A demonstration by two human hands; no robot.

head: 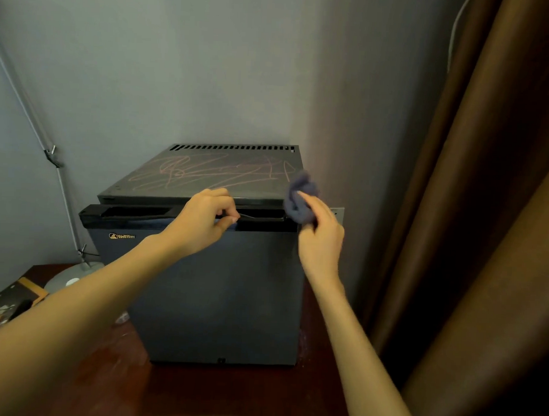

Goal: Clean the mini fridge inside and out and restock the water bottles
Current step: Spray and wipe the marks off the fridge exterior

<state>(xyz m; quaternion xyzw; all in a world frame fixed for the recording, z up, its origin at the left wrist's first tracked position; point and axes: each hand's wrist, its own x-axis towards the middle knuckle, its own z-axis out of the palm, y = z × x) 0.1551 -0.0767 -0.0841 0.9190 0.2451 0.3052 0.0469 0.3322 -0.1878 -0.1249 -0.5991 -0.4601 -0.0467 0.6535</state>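
A dark mini fridge (220,299) stands on a reddish-brown table (229,393), pushed far back into a corner, its door (202,283) facing me. Its flat top (252,188) is covered in pinkish scribbles (206,172), with a row of vent slots along the far edge. The door's top edge carries a long recessed grip (136,212) running left to right, and the door looks slightly ajar at its left end. My left hand (204,218) is at the middle of that grip, fingers curled over the door's top edge and hooked into it. My right hand (320,237) clutches a bunched grey-blue cloth (300,198), held up at the near right corner of the top, touching or just off it; I cannot tell which. The scribbled top lies just beyond both hands, stretching left and far from the cloth, so I judge the right hand is the nearer one for wiping it. No water bottles are in sight. A brown curtain (484,215) hangs at right, a grey wall (178,64) behind, and a lamp pole (62,185) leans at left.
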